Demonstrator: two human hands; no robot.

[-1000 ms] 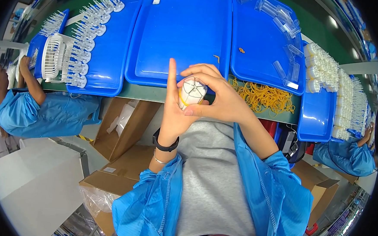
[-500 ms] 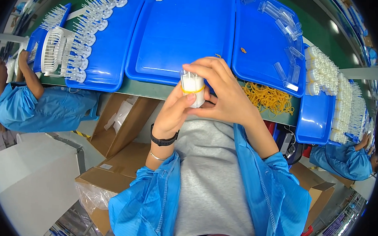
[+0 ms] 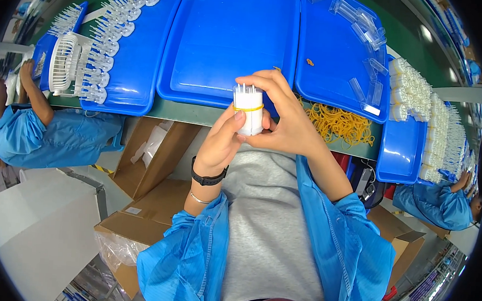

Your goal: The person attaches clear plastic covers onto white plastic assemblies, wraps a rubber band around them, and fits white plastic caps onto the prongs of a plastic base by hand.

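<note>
While both hands' grip closes on a banded white bundle (image 3: 248,111), blue trays (image 3: 231,45) cover the green bench (image 3: 199,114).

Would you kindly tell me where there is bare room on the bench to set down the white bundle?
The middle blue tray is almost bare. The right blue tray is open in its left half; clear plastic pieces crowd its right side. The left blue tray is lined with small clear parts, and loose yellow rubber bands cover the bench edge.
</note>
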